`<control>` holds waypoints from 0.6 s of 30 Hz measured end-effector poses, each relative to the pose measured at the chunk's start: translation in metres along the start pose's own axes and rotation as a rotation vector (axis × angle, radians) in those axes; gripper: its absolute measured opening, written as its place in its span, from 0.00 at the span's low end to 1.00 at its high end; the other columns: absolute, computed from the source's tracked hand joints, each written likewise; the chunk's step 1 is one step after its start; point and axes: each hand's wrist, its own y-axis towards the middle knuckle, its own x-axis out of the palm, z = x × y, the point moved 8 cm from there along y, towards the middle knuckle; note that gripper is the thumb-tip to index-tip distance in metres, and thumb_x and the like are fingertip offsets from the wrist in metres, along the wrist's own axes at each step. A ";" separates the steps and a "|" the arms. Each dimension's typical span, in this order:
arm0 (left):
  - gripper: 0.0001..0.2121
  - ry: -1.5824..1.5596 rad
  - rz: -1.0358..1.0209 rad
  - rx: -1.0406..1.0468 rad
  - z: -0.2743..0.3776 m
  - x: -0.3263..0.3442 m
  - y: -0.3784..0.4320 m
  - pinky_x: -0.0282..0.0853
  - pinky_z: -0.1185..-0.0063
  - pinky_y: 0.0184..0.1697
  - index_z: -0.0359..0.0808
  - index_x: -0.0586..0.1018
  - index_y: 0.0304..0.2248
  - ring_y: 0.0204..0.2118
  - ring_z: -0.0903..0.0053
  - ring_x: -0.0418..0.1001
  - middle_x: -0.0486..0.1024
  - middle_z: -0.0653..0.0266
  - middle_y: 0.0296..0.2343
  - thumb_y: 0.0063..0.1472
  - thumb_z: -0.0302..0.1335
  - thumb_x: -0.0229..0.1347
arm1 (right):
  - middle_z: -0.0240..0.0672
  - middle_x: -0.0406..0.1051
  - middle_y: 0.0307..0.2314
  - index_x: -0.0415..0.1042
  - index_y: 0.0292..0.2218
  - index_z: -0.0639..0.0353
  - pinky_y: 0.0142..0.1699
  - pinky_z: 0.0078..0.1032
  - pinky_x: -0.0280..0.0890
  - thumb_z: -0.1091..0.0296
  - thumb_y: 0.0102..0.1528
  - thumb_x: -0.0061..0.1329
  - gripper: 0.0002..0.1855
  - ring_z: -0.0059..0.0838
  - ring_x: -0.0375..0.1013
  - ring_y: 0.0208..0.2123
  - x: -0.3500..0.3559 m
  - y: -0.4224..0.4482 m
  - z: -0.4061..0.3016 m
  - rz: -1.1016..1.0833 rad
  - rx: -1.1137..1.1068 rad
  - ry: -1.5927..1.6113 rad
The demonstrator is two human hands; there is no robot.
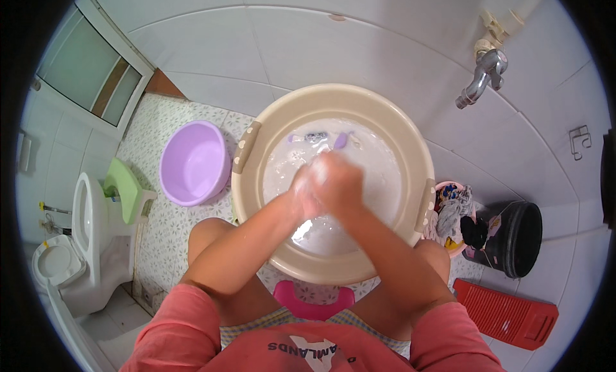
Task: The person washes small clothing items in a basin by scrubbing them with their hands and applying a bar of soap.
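A large beige plastic basin (332, 271) stands in front of me, holding cloudy, soapy water (375, 189). Over its middle, my left hand (308, 194) and my right hand (339, 182) are pressed together, fingers curled and blurred. White foam covers the left hand and the place where they meet; whether a small cloth is between them is hidden. Just beyond the hands, a dark patterned piece of fabric (315, 137) and a purple piece (340, 140) show at the water's surface.
A purple basin (195, 165) and a green plastic stool (126, 191) are left, near a white toilet (89, 227). At right are a pink tub of clothes (450, 213), a black bucket (510, 239) and a red washboard (505, 314). A metal tap (483, 76) juts from the wall.
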 end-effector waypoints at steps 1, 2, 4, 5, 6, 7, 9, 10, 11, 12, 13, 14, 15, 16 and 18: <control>0.15 0.009 0.158 -0.024 -0.008 0.005 -0.011 0.62 0.78 0.21 0.42 0.67 0.21 0.17 0.77 0.63 0.64 0.69 0.13 0.58 0.42 0.40 | 0.41 0.65 0.17 0.64 0.20 0.56 0.26 0.34 0.63 0.67 0.40 0.48 0.07 0.40 0.68 0.21 -0.002 0.009 0.032 -0.026 0.244 -0.059; 0.15 0.138 0.112 -0.057 -0.005 0.003 -0.019 0.62 0.80 0.19 0.42 0.68 0.21 0.17 0.79 0.63 0.65 0.70 0.14 0.59 0.41 0.39 | 0.39 0.65 0.15 0.64 0.21 0.56 0.25 0.34 0.63 0.67 0.41 0.48 0.06 0.39 0.68 0.20 -0.015 0.018 0.038 0.037 0.331 -0.071; 0.13 0.109 0.020 0.039 0.027 -0.018 -0.007 0.62 0.80 0.19 0.42 0.68 0.23 0.17 0.80 0.64 0.65 0.70 0.15 0.59 0.39 0.39 | 0.38 0.65 0.15 0.64 0.21 0.56 0.25 0.34 0.63 0.66 0.41 0.48 0.07 0.39 0.68 0.19 -0.005 0.006 -0.003 -0.033 0.227 0.095; 0.12 0.074 -0.079 0.119 0.045 -0.033 0.012 0.63 0.81 0.19 0.41 0.68 0.24 0.17 0.80 0.64 0.66 0.71 0.16 0.60 0.37 0.39 | 0.38 0.66 0.16 0.63 0.21 0.57 0.24 0.34 0.62 0.66 0.41 0.48 0.07 0.40 0.68 0.19 0.003 -0.006 -0.028 -0.108 0.130 0.245; 0.09 -0.076 -0.478 0.053 0.056 -0.044 0.022 0.64 0.80 0.21 0.40 0.69 0.27 0.18 0.80 0.65 0.67 0.69 0.18 0.59 0.33 0.41 | 0.40 0.69 0.19 0.65 0.26 0.56 0.26 0.33 0.64 0.66 0.43 0.48 0.08 0.41 0.70 0.22 0.008 -0.017 -0.062 -0.173 -0.009 0.149; 0.09 -0.078 -0.486 0.038 0.042 -0.036 0.027 0.64 0.80 0.21 0.40 0.69 0.27 0.18 0.80 0.65 0.67 0.69 0.18 0.59 0.33 0.41 | 0.40 0.69 0.19 0.65 0.26 0.56 0.26 0.33 0.64 0.66 0.43 0.48 0.08 0.41 0.70 0.22 0.006 -0.015 -0.051 -0.171 0.000 0.135; 0.09 0.329 -0.101 0.345 0.026 -0.044 0.040 0.64 0.79 0.22 0.39 0.69 0.28 0.20 0.78 0.66 0.66 0.68 0.17 0.58 0.35 0.44 | 0.42 0.70 0.19 0.63 0.30 0.57 0.27 0.33 0.65 0.65 0.44 0.48 0.11 0.42 0.70 0.23 0.006 -0.003 0.008 -0.214 0.340 0.010; 0.09 0.335 -0.102 0.341 0.023 -0.034 0.032 0.64 0.79 0.22 0.39 0.69 0.28 0.20 0.78 0.66 0.66 0.68 0.17 0.58 0.35 0.44 | 0.44 0.70 0.21 0.61 0.32 0.59 0.29 0.33 0.65 0.65 0.43 0.48 0.15 0.44 0.70 0.24 -0.014 0.011 0.030 -0.134 0.542 0.038; 0.10 0.254 -0.088 0.290 0.017 -0.026 0.023 0.65 0.79 0.23 0.39 0.70 0.28 0.20 0.78 0.66 0.67 0.68 0.17 0.57 0.37 0.45 | 0.45 0.70 0.24 0.59 0.33 0.60 0.30 0.34 0.65 0.66 0.42 0.48 0.16 0.45 0.70 0.26 -0.016 0.013 0.045 -0.044 0.589 0.023; 0.11 0.168 -0.065 0.246 0.017 -0.023 0.013 0.65 0.79 0.23 0.39 0.70 0.27 0.19 0.78 0.66 0.67 0.68 0.17 0.57 0.39 0.46 | 0.45 0.69 0.25 0.60 0.33 0.60 0.30 0.35 0.65 0.67 0.42 0.48 0.15 0.45 0.70 0.27 -0.009 0.010 0.024 -0.177 0.529 0.077; 0.13 0.079 -0.047 0.205 0.014 -0.023 0.006 0.65 0.79 0.24 0.40 0.70 0.26 0.19 0.78 0.66 0.67 0.68 0.17 0.56 0.41 0.47 | 0.45 0.69 0.25 0.60 0.32 0.59 0.30 0.35 0.65 0.68 0.42 0.48 0.14 0.46 0.70 0.27 -0.005 0.001 -0.002 -0.310 0.463 0.127; 0.15 0.195 -0.146 0.054 0.032 -0.045 0.026 0.65 0.79 0.23 0.40 0.70 0.21 0.16 0.77 0.65 0.67 0.69 0.14 0.56 0.41 0.45 | 0.45 0.69 0.25 0.60 0.32 0.59 0.30 0.35 0.65 0.68 0.42 0.48 0.14 0.46 0.70 0.27 0.000 -0.009 -0.013 -0.314 0.458 0.130; 0.15 0.195 -0.148 0.047 0.033 -0.039 0.029 0.65 0.79 0.23 0.40 0.70 0.21 0.16 0.77 0.65 0.67 0.69 0.14 0.56 0.41 0.45 | 0.45 0.69 0.25 0.61 0.31 0.59 0.30 0.35 0.65 0.69 0.42 0.47 0.12 0.45 0.70 0.27 -0.003 -0.011 -0.034 -0.223 0.213 0.066; 0.15 0.177 -0.119 -0.017 0.029 -0.034 0.023 0.64 0.79 0.22 0.40 0.70 0.19 0.15 0.77 0.65 0.66 0.69 0.13 0.57 0.41 0.44 | 0.45 0.69 0.24 0.61 0.30 0.59 0.30 0.35 0.65 0.70 0.42 0.47 0.11 0.44 0.70 0.26 -0.005 -0.010 -0.039 -0.177 0.091 0.041; 0.15 0.173 -0.089 0.007 0.014 -0.005 0.003 0.64 0.78 0.21 0.40 0.70 0.19 0.14 0.78 0.65 0.66 0.69 0.13 0.58 0.39 0.43 | 0.44 0.69 0.23 0.63 0.27 0.59 0.29 0.34 0.64 0.70 0.42 0.48 0.09 0.42 0.69 0.25 -0.009 0.001 -0.005 -0.150 0.206 0.023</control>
